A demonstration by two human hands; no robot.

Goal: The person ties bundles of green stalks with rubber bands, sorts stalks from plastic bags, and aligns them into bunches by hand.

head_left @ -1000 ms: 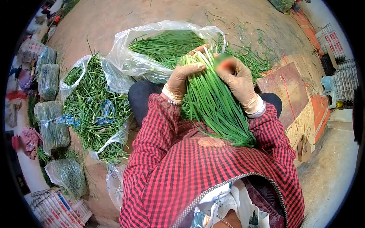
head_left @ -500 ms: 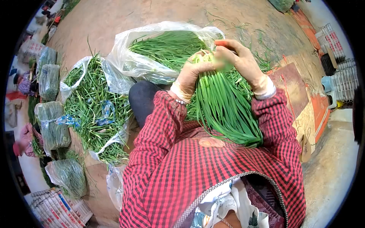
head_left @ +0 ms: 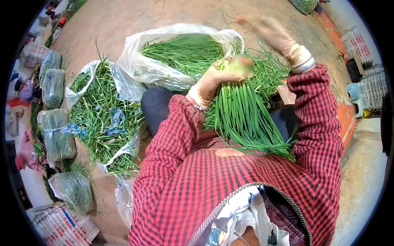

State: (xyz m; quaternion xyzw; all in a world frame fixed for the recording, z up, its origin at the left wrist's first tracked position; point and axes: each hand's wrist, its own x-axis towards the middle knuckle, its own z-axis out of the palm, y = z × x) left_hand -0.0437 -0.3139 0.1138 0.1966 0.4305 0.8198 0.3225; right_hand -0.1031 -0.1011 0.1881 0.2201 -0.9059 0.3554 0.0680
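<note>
Centrally, a bunch of long, flat green leaves with pale stems (head_left: 252, 112) hangs from the left hand in a thin tan glove (head_left: 211, 81), which is closed around the stem end; the leaf tips droop near and right. The far-right gloved right hand (head_left: 269, 33) is raised apart from it, too blurred to tell its grip. Judged by appearance, the bunch is light, limp-leaved, easily bruised and perhaps slippery; the firmer pale stems offer the best hold.
</note>
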